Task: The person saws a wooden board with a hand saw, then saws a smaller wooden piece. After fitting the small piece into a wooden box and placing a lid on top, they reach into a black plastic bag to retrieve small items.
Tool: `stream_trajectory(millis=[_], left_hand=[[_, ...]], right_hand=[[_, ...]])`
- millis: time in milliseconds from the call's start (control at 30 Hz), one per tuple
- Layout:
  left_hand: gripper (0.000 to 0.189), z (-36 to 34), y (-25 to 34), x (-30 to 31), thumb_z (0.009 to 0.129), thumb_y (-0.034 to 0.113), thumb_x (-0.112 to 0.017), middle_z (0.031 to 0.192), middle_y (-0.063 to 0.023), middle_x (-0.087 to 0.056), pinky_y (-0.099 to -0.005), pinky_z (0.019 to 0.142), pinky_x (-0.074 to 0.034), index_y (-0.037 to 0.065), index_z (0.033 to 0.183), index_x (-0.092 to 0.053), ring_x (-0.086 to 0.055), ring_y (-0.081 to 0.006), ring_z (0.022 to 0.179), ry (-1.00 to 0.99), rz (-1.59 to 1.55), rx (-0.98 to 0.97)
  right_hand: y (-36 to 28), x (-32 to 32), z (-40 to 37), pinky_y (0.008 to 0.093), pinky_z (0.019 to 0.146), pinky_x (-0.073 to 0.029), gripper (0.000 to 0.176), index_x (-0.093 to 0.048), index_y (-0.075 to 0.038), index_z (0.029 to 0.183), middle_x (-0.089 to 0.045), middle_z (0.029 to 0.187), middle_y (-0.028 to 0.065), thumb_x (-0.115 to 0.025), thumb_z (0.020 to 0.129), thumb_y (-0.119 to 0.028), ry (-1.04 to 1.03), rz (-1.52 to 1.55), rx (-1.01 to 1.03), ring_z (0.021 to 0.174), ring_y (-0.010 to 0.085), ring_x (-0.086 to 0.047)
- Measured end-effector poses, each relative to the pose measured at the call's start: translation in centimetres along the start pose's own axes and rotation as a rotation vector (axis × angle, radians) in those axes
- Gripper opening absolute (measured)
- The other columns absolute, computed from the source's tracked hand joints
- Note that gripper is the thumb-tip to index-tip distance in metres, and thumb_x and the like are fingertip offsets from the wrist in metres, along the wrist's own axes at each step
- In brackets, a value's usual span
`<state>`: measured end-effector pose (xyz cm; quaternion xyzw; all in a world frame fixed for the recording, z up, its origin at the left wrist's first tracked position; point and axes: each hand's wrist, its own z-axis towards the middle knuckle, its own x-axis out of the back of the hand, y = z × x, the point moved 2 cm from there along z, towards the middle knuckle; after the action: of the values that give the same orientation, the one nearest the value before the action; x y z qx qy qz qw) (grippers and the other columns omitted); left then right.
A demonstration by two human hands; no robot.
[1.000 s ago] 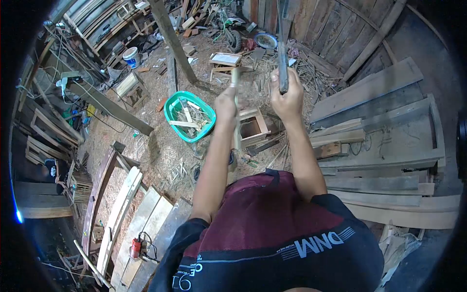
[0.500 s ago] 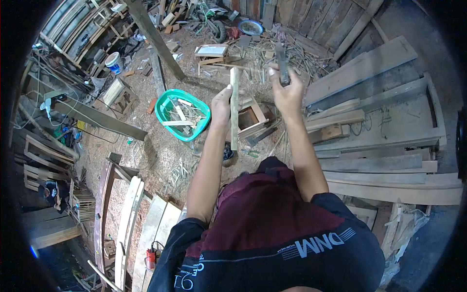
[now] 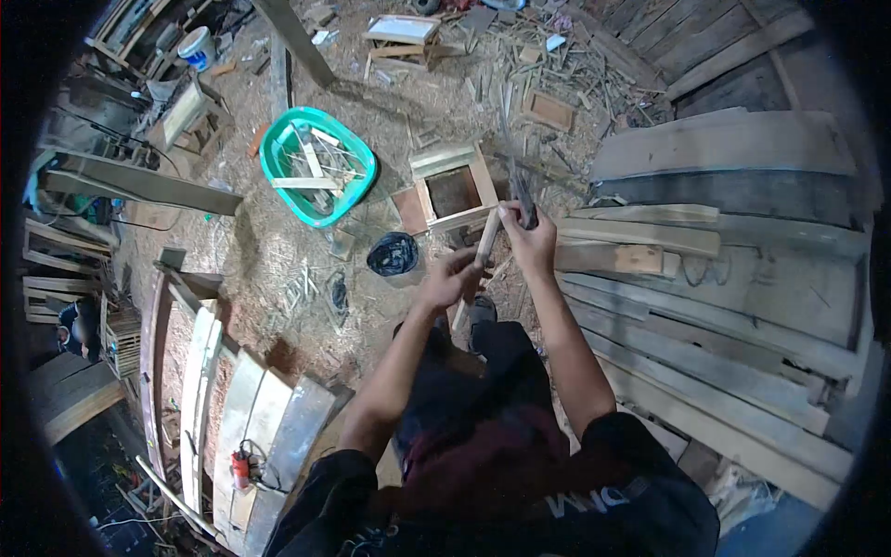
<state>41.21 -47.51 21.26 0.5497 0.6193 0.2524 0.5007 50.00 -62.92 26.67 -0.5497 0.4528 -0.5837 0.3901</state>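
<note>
A pale wooden strip (image 3: 487, 238) slants down in front of my legs, and my left hand (image 3: 449, 279) is closed around its middle. My right hand (image 3: 531, 245) grips a dark, long, narrow tool (image 3: 525, 197) that points away from me; its exact kind is blurred. The thumb of that hand is right at the strip's upper end. Just beyond both hands, a small wooden box (image 3: 444, 161) lies on the ground with its dark inside facing up. A black plastic bag (image 3: 393, 254) sits to the left of my left hand.
A green basin (image 3: 267, 167) with wood offcuts stands at the left. Long boards (image 3: 724, 195) are stacked at the right. More planks and a red power tool (image 3: 240, 470) lie at lower left. A wooden post (image 3: 295, 42) rises beyond the basin. Scraps litter the ground.
My view has tilted down. Both hands have come lower and closer together, the strip has gone from upright to slanting, and the dark tool has come down beside the strip's upper end.
</note>
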Motion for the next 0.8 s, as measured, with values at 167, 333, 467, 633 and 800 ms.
stream_trajectory(millis=[167, 333, 467, 633, 800], left_hand=[[0.027, 9.8, -21.3, 6.3, 0.100, 0.017, -0.059, 0.086, -0.0039, -0.068, -0.0290, 0.052, -0.052, 0.001, 0.121, -0.066, -0.063, -0.0129, 0.066, 0.258, -0.065, 0.218], [0.027, 16.6, -33.1, 11.6, 0.098, 0.020, -0.062, 0.087, -0.0030, -0.069, -0.0282, 0.054, -0.051, 0.002, 0.117, -0.069, -0.063, -0.0110, 0.070, 0.333, -0.010, 0.182], [0.027, 22.3, -39.9, 15.5, 0.097, 0.021, -0.064, 0.091, -0.0026, -0.069, -0.0265, 0.057, -0.051, 0.005, 0.117, -0.071, -0.062, -0.0089, 0.073, 0.300, 0.162, 0.004], [0.022, 27.4, -35.6, 13.8, 0.098, 0.018, -0.061, 0.094, -0.0072, -0.067, -0.0274, 0.061, -0.051, -0.001, 0.107, -0.066, -0.060, -0.0113, 0.075, 0.238, 0.242, -0.117], [0.016, 30.5, -35.7, 16.4, 0.097, 0.010, -0.057, 0.094, -0.0079, -0.063, -0.0271, 0.061, -0.051, 0.000, 0.109, -0.059, -0.061, -0.0147, 0.080, 0.296, 0.109, -0.244]], right_hand=[[23.4, -3.4, 0.4, 0.0460, 0.079, -0.049, 0.042, -0.059, 0.004, 0.105, -0.062, 0.095, 0.0234, -0.064, 0.096, -0.037, -0.163, -0.201, 0.065, 0.092, 0.0417, -0.063], [49.1, -6.2, 1.3, 0.0519, 0.087, -0.046, 0.048, -0.056, 0.008, 0.107, -0.061, 0.101, 0.0295, -0.051, 0.100, -0.040, -0.262, -0.456, -0.120, 0.100, 0.0452, -0.060], [61.4, -8.9, 3.7, 0.0489, 0.077, -0.046, 0.040, -0.059, 0.004, 0.101, -0.061, 0.092, 0.0262, -0.057, 0.098, -0.036, -0.180, -0.578, 0.022, 0.086, 0.0446, -0.059], [66.5, -11.8, 7.7, 0.0431, 0.086, -0.046, 0.046, -0.066, 0.003, 0.104, -0.068, 0.105, 0.0216, -0.040, 0.103, -0.034, -0.447, -0.861, -0.110, 0.096, 0.0353, -0.063], [67.2, -11.0, 10.0, 0.0445, 0.071, -0.051, 0.029, -0.069, 0.003, 0.092, -0.069, 0.087, 0.0205, -0.055, 0.094, -0.023, -0.497, -0.652, -0.014, 0.081, 0.0332, -0.066]])
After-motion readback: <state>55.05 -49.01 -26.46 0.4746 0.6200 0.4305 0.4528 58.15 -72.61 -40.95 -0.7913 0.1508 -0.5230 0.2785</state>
